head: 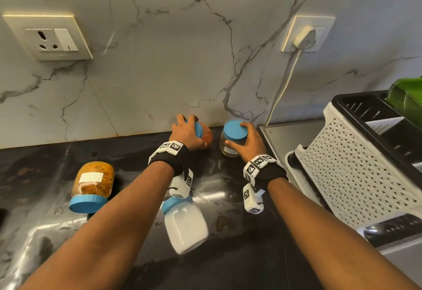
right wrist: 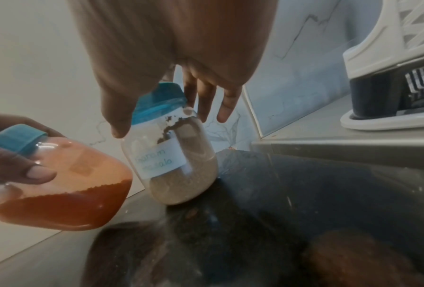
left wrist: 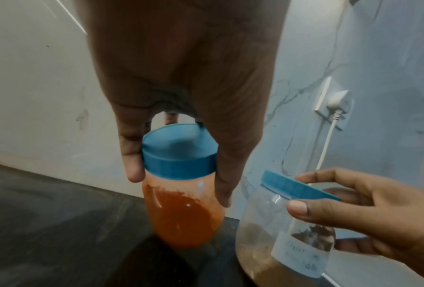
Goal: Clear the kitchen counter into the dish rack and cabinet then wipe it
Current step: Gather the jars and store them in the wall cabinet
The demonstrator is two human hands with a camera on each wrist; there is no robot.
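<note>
Both forearms reach forward over the black counter (head: 239,255) toward the marble wall. The left hand (head: 186,133) clasps the blue lid of the red-powder jar (left wrist: 181,213), which tilts, lid toward the person. Just right of it, the right hand (head: 247,143) grips the brown-powder jar (right wrist: 179,169) at its lid; that jar stands nearly upright beside the dish rack (head: 356,175).
</note>
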